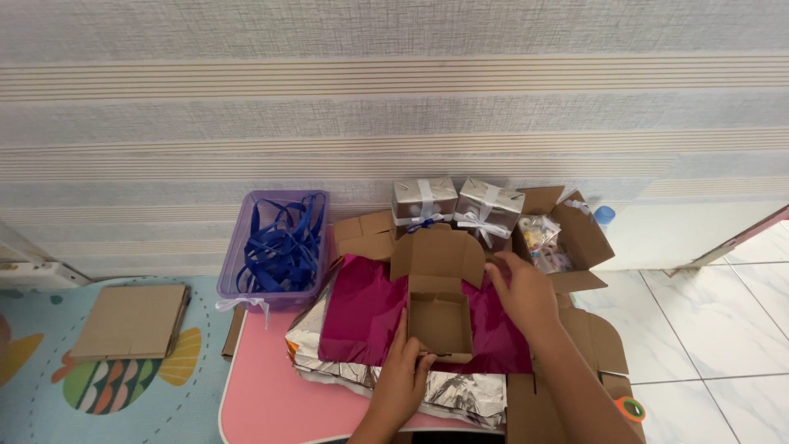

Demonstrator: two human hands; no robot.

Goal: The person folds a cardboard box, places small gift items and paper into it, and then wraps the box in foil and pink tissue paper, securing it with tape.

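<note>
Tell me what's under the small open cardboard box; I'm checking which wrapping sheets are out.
The cardboard box sits on a magenta sheet, which lies over silver sheets. What lies directly beneath the box is covered.

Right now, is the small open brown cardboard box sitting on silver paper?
No, the small open brown cardboard box rests on the magenta foil sheet, which lies over the silver sheets.

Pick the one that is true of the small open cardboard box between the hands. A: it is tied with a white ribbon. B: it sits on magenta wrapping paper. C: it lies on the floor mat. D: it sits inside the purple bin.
B: the small open cardboard box rests on the magenta wrapping paper, with the left hand at its front edge and the right hand beside it.
</note>
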